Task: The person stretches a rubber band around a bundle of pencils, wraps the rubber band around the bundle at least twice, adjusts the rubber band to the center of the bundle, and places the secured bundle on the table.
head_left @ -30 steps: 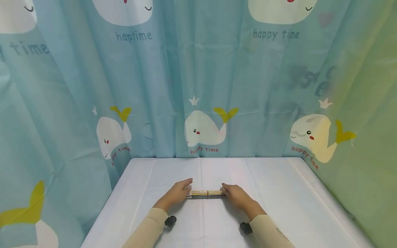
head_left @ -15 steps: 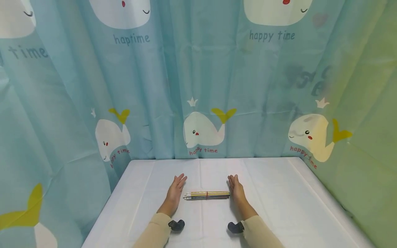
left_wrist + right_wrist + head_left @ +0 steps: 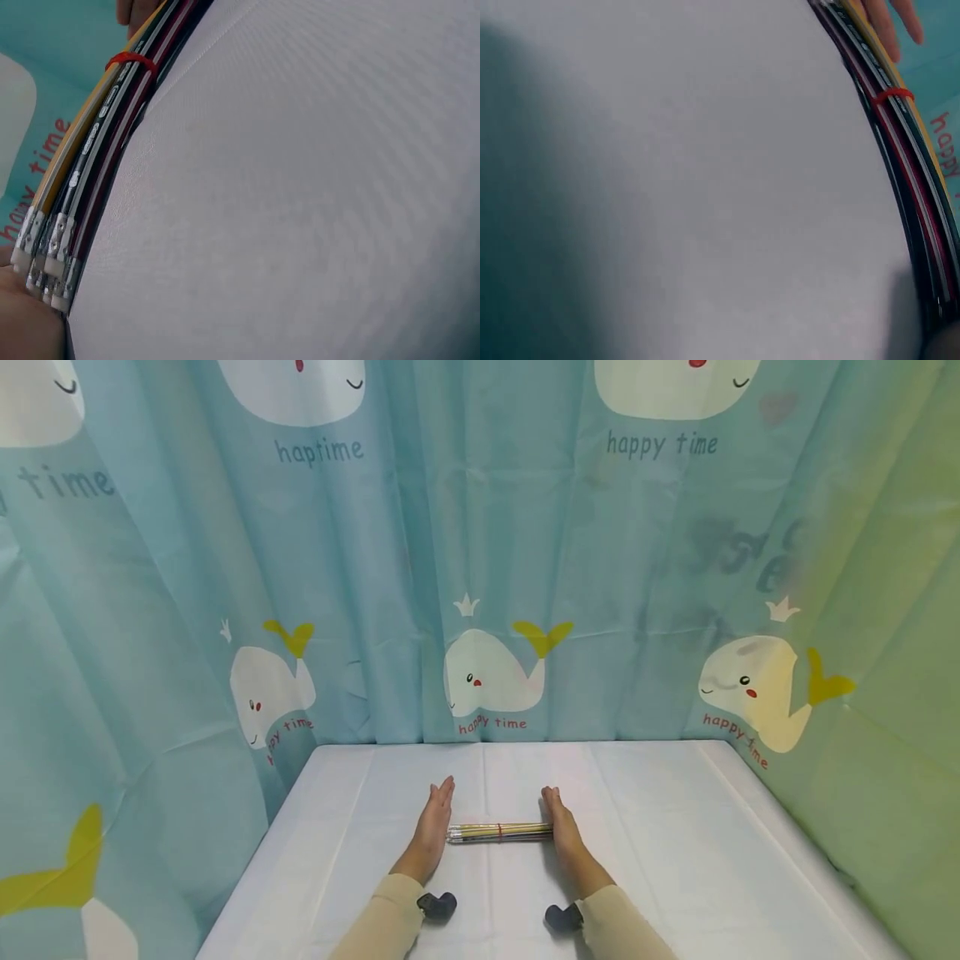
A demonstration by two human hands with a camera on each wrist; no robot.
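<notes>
A bundle of pencils [image 3: 480, 833] lies sideways on the white table [image 3: 487, 893], tied near its middle with a red band [image 3: 133, 60]. Metal ferrules and white erasers [image 3: 56, 266] form its left end; yellow, black and dark red barrels show in the left wrist view. My left hand [image 3: 432, 827] stands on edge with straight fingers, its palm right at the eraser end. At the other end, my right hand [image 3: 566, 839] is held the same way, fingers straight, palm against the pencil ends and hiding them. In the right wrist view the bundle [image 3: 922, 172] runs down the right side.
A blue-green curtain [image 3: 405, 568] printed with whales hangs behind and beside the table. Dark wrist-worn devices [image 3: 437, 906] stick out inward from both sleeves.
My hands first had bent fingers around the bundle's ends, then spread apart with fingers straightened. Now both have come back inward, palms at the ends. The bundle stays on the table.
</notes>
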